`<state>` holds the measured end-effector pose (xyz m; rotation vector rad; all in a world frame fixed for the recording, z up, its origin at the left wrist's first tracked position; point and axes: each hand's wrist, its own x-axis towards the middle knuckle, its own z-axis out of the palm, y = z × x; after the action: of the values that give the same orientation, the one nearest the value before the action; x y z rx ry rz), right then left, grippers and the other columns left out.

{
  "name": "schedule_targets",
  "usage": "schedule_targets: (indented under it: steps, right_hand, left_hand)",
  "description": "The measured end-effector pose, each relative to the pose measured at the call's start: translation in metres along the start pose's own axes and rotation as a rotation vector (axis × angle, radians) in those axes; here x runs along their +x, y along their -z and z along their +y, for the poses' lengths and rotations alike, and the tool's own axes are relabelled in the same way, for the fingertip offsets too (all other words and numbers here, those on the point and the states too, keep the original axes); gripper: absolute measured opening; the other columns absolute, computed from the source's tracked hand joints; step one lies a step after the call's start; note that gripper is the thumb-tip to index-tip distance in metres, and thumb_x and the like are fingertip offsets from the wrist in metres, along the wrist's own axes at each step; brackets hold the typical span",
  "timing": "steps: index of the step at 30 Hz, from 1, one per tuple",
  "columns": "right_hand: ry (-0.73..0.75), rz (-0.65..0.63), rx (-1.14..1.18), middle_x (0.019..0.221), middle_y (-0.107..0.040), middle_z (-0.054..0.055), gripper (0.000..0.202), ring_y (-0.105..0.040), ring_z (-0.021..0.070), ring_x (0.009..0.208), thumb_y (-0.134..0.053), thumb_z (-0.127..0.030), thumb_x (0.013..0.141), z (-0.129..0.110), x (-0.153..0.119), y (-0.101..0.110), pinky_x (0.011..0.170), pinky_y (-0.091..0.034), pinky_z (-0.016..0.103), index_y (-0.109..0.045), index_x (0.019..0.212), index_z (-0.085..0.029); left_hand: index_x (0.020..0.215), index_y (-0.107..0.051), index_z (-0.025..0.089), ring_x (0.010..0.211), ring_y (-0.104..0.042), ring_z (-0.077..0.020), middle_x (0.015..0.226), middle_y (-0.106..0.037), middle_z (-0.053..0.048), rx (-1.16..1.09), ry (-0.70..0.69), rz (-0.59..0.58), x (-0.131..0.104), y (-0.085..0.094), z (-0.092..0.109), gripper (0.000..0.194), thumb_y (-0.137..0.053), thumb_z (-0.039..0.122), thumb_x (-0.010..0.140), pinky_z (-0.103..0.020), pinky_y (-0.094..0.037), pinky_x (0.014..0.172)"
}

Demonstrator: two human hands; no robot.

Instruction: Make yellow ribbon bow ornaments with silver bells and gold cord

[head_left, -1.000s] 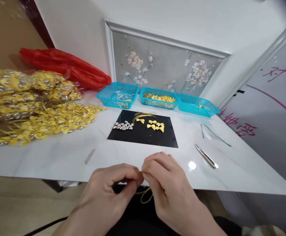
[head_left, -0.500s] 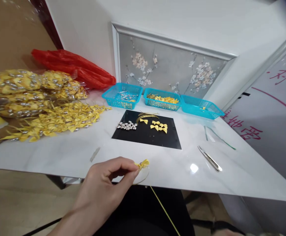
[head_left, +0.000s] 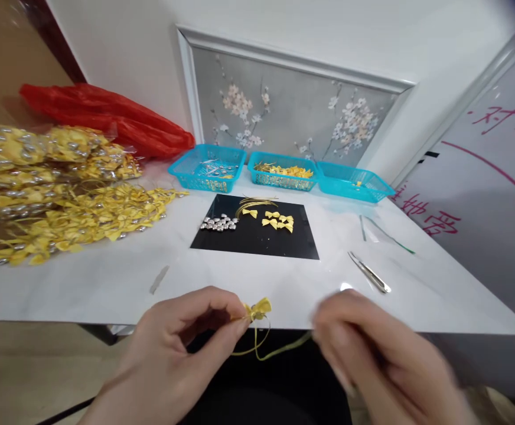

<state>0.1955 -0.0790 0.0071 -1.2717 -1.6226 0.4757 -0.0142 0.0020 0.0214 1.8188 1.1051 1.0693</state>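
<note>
My left hand pinches a small yellow ribbon bow between thumb and forefinger, just above the table's front edge. A thin yellow cord hangs in a loop from the bow and runs across to my right hand. The right hand is blurred, with its fingers closed on the cord's end. Beyond both hands, a black mat carries silver beads, several yellow bows and some thin cords.
Three blue baskets line the back of the white table. Small scissors or snips lie at the right, near green strips. Bagged yellow bows with beads, a loose yellow pile and a red bag fill the left.
My right hand has come up from the lower right and is closed on the cord. The cord, straight and slanting down before, now curves between the hands. The left hand keeps its pinch.
</note>
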Motion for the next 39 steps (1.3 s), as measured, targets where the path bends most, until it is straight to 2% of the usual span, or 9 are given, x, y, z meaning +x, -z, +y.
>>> schedule_targets:
  steps: [5, 8, 14, 16, 20, 23, 27, 32, 39]
  right_hand:
    - [-0.170, -0.224, 0.176, 0.078, -0.057, -0.003, 0.003, -0.053, 0.0111, 0.063, -0.062, -0.023, 0.097, -0.001, 0.037, -0.018, 0.056, -0.043, 0.023, -0.063, 0.098, -0.021]
    - [-0.215, -0.255, 0.226, 0.074, -0.055, -0.004, 0.012, -0.049, 0.0105, 0.063, -0.059, -0.024, 0.099, 0.000, 0.040, -0.025, 0.056, -0.039, 0.023, -0.059, 0.087, -0.020]
    - [-0.244, -0.279, 0.277, 0.066, -0.051, -0.006, 0.016, -0.045, 0.0095, 0.058, -0.057, -0.022, 0.098, 0.003, 0.043, -0.026, 0.052, -0.035, 0.022, -0.057, 0.083, -0.020]
    - [-0.206, -0.182, 0.238, 0.069, -0.054, -0.005, 0.014, -0.048, 0.0099, 0.059, -0.056, -0.020, 0.098, 0.003, 0.041, -0.026, 0.053, -0.039, 0.021, -0.058, 0.085, -0.020]
    - [0.008, 0.053, 0.068, 0.080, -0.059, -0.001, 0.007, -0.055, 0.0115, 0.063, -0.058, -0.017, 0.097, 0.002, 0.027, -0.036, 0.056, -0.047, 0.022, -0.063, 0.094, -0.022]
    - [0.057, 0.046, -0.047, 0.083, -0.061, 0.001, 0.003, -0.056, 0.0138, 0.060, -0.063, -0.024, 0.096, 0.000, 0.016, -0.049, 0.056, -0.050, 0.026, -0.066, 0.098, -0.022]
    - [0.111, 0.048, -0.020, 0.082, -0.060, 0.004, 0.019, -0.058, 0.0157, 0.065, -0.048, -0.011, 0.098, 0.001, 0.015, -0.060, 0.059, -0.050, 0.028, -0.063, 0.090, -0.020]
    - [0.155, -0.028, 0.053, 0.077, -0.051, 0.001, 0.022, -0.048, 0.0132, 0.059, -0.046, -0.003, 0.091, 0.002, 0.023, -0.051, 0.052, -0.039, 0.027, -0.056, 0.082, -0.021]
    - [0.210, -0.129, 0.052, 0.076, -0.052, 0.002, 0.023, -0.051, 0.0140, 0.062, -0.044, -0.003, 0.090, 0.009, 0.027, -0.039, 0.053, -0.041, 0.026, -0.054, 0.079, -0.020]
  left_hand:
    - [0.078, -0.077, 0.031, 0.058, -0.072, -0.0111, 0.068, -0.076, 0.008, 0.041, -0.038, -0.012, -0.002, -0.003, -0.001, 0.014, -0.072, 0.018, 0.079, -0.009, -0.056, 0.056]
    - [0.078, -0.076, 0.032, 0.061, -0.071, -0.0103, 0.070, -0.077, 0.008, 0.082, -0.074, -0.051, -0.001, -0.002, -0.003, 0.017, -0.069, 0.018, 0.083, -0.010, -0.055, 0.058]
    - [0.077, -0.077, 0.033, 0.064, -0.075, -0.0110, 0.075, -0.081, 0.009, 0.101, -0.175, -0.055, 0.002, 0.001, -0.006, 0.021, -0.068, 0.015, 0.084, -0.012, -0.058, 0.062]
    - [0.076, -0.077, 0.033, 0.065, -0.076, -0.0112, 0.077, -0.082, 0.009, 0.130, -0.200, -0.042, 0.003, 0.001, -0.007, 0.023, -0.068, 0.014, 0.084, -0.012, -0.058, 0.061]
    - [0.077, -0.078, 0.033, 0.070, -0.078, -0.0130, 0.080, -0.083, 0.009, 0.196, -0.243, 0.022, 0.002, 0.000, -0.009, 0.022, -0.069, 0.014, 0.084, -0.015, -0.060, 0.063]
    - [0.081, -0.077, 0.034, 0.072, -0.078, -0.0142, 0.081, -0.082, 0.008, 0.225, -0.284, 0.042, 0.001, -0.001, -0.011, 0.023, -0.068, 0.013, 0.085, -0.018, -0.062, 0.066]
    - [0.079, -0.077, 0.033, 0.073, -0.078, -0.0156, 0.083, -0.082, 0.007, 0.249, -0.296, 0.055, 0.000, 0.000, -0.011, 0.022, -0.067, 0.015, 0.086, -0.020, -0.063, 0.067]
    - [0.074, -0.075, 0.032, 0.068, -0.078, -0.0139, 0.077, -0.081, 0.008, 0.248, -0.291, 0.038, 0.001, 0.002, -0.007, 0.022, -0.067, 0.015, 0.085, -0.017, -0.060, 0.060]
    - [0.071, -0.076, 0.031, 0.063, -0.077, -0.0135, 0.074, -0.082, 0.007, 0.242, -0.234, 0.019, 0.006, 0.001, -0.005, 0.022, -0.066, 0.014, 0.081, -0.015, -0.059, 0.057]
